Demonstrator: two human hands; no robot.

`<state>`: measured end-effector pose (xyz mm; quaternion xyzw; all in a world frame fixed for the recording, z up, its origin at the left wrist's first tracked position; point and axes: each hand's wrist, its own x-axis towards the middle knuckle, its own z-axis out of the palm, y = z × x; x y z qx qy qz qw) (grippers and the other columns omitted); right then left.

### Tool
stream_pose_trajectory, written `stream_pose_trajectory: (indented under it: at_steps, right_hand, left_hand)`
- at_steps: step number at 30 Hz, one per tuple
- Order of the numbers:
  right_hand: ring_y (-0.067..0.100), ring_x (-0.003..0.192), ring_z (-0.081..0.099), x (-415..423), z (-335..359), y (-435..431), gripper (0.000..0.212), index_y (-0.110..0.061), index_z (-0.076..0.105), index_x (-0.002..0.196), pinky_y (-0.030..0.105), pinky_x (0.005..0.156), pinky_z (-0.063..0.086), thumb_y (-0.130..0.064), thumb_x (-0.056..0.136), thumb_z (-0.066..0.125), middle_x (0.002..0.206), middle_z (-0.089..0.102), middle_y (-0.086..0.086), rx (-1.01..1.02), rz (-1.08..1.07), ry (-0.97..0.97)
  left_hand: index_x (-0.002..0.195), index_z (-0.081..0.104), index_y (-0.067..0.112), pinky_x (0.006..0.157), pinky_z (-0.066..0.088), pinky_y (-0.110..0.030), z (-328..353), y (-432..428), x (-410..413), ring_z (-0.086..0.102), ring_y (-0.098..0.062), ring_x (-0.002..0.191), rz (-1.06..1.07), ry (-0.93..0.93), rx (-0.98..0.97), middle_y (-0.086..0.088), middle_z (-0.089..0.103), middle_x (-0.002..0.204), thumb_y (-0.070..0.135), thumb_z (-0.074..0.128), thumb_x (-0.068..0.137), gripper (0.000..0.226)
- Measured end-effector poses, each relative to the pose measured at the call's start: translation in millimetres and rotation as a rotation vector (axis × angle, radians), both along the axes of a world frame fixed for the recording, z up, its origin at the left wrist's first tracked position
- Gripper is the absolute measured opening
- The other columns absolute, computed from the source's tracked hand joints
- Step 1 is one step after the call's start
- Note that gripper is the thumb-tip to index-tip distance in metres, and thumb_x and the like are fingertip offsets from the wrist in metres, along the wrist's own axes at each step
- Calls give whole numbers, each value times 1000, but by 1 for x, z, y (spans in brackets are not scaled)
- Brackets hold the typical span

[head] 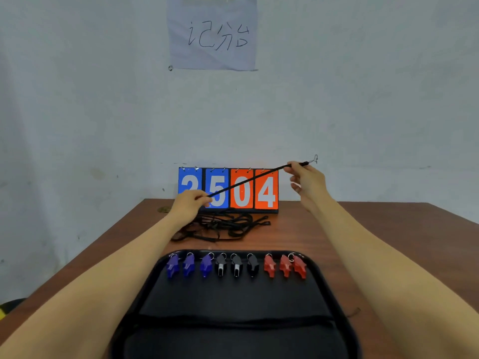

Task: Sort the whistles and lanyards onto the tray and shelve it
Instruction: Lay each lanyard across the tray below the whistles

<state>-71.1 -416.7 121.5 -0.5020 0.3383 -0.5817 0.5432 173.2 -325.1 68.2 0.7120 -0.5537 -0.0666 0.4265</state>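
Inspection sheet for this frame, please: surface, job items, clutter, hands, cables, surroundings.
Surface: brown wooden table.
Job items: nine whistles in a row on the black tray, blue, black, red; lanyard pile behind the tray.
Clutter: flip scoreboard reading 2504.
Hands: left hand and right hand stretch one lanyard taut.
Cables: nothing seen.
Surroundings: pale wall, handwritten paper sign.

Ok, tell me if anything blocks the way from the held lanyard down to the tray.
Nothing visible does. The lanyard is stretched taut between the left hand and right hand, above the table. The tray floor below the whistles is bare.
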Motion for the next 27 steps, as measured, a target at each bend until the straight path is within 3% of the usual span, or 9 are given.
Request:
stream_pose_trajectory:
  at_steps: [2,4,7,10,12,16,19,23,27]
  right_hand:
    - [8,69,50,-10,1,-3,11,-14,64,97,20,66,44,-19,91,57,83,68,-4,40,-20,-50]
    - [7,70,51,-20,2,-4,6,-18,63,88,20,66,45,-18,90,58,83,68,-5,72,-40,-72]
    - [8,71,52,-32,1,-1,6,-17,63,89,21,66,45,-17,91,57,82,67,-4,127,-46,-78]
    - [10,66,50,-42,-3,6,13,-16,62,82,21,60,42,-17,92,54,79,65,-2,210,-25,-76]
    - [10,61,47,-48,-11,11,15,-12,63,83,21,56,39,-16,93,52,78,63,0,248,1,-58]
    - [9,54,42,-60,-31,28,10,-10,61,99,21,50,36,-10,89,57,72,61,0,280,-21,71]
    - [9,54,45,-73,-45,46,7,-12,60,83,20,51,36,-7,88,58,63,63,-1,281,-24,189]
    - [8,60,50,-92,-62,73,5,-11,63,88,21,58,38,-9,88,58,70,66,-1,243,-30,352]
    - [8,49,43,-108,-79,92,12,-9,62,91,20,51,34,-13,94,51,49,67,-4,280,1,446]
  left_hand:
    - [87,65,7,60,37,-25,-1,1,6,39,-8,54,67,-40,-4,-4,62,81,22,49,96,23]
    - [98,68,8,70,42,-31,2,1,13,42,-9,56,133,-65,-20,-5,67,90,23,48,97,25]
    - [105,68,10,80,46,-38,10,6,20,56,-21,75,180,-80,-18,-6,70,99,21,46,97,26]
    - [105,68,14,85,47,-41,20,18,22,58,-28,82,203,-108,17,-5,70,100,22,45,97,26]
    - [110,66,17,92,47,-44,21,32,22,61,-27,98,210,-147,83,-2,70,105,23,44,97,26]
    - [94,60,20,93,47,-45,12,71,25,62,-24,100,201,-137,108,-3,70,97,24,53,93,8]
    - [88,60,19,89,48,-41,-1,101,23,62,-23,91,221,-113,93,-2,68,87,29,63,87,10]
    - [89,67,26,95,47,-44,-20,138,19,61,-21,102,219,-131,173,1,69,101,29,60,89,7]
    - [90,66,31,97,45,-47,-39,163,16,60,-21,106,231,-153,222,5,70,105,29,58,90,9]
